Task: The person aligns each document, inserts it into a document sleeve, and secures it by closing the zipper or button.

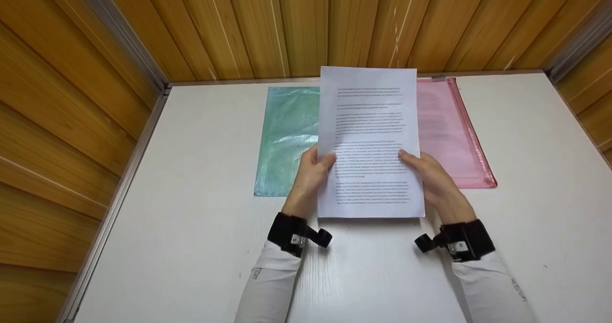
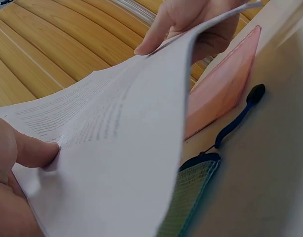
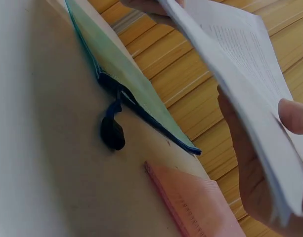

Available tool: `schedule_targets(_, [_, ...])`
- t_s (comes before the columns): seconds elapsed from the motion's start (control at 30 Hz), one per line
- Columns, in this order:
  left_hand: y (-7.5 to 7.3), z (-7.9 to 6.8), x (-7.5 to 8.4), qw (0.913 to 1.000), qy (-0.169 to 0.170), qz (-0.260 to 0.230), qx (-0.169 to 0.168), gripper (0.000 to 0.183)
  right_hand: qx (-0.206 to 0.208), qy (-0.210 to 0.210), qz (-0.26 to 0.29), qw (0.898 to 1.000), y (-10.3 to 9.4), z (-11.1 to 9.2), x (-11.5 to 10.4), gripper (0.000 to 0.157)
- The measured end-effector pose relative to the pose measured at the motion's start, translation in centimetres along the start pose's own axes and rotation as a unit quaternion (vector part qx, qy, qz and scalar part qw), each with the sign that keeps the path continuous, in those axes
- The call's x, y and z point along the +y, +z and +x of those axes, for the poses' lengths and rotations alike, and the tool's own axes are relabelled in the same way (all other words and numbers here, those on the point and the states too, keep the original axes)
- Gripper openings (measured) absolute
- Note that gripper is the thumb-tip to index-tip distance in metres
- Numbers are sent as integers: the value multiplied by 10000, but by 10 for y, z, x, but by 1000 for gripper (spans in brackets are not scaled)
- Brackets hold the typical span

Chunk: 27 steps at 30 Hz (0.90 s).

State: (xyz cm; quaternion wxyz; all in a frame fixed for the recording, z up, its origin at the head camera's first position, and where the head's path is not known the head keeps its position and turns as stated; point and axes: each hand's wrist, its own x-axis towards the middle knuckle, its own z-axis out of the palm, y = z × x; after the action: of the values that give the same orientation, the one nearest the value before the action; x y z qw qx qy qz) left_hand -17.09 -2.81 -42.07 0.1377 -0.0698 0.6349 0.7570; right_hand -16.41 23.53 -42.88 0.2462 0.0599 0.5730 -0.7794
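Note:
A stack of printed white paper [image 1: 368, 141] is held up over the table, printed face toward the head camera. My left hand [image 1: 308, 179] grips its left edge, thumb on the front sheet and fingers behind. On the opposite edge, my right hand [image 1: 442, 184] grips the stack the same way; in the right wrist view its fingers [image 3: 247, 168] show under the sheets. The stack bends between both hands in the left wrist view. Partly hidden behind it lie a green zip pouch [image 1: 287, 136] on the left and a pink zip pouch [image 1: 454, 136] on the right.
Both pouches lie on a white table [image 1: 201, 194] near its back edge. Printed sheets show through the pink one. A dark zipper pull [image 3: 112, 131] hangs from the green pouch. Wood-panelled walls [image 1: 306, 26] with metal framing stand along the back and sides.

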Motion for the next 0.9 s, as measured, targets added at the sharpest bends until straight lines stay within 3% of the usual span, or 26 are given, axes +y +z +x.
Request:
schedule_targets(0.13, [-2,0,-4,9988,244,390,150,36,-24,-31,-220,9997,2,-6,4,28])
schedule_targets(0.3, [-2,-3,-5,9933,591,982,109,36,277,-190,-438,9985,5,-10,5,28])
schedule_targets(0.47, [-4,-6,-4,9921,634,1085,-41,35,597,-322,-575,9960,6,-11,3,29])
schedule_targets(0.7, [-6,-5,-1,9849,916,1466,65,40,947,-422,-429,9937,2,-13,0,25])
schedule_targets(0.9, [-9,-3,-3,9814,871,1710,87,45,1099,-465,-368,9922,-2,-13,-4,26])
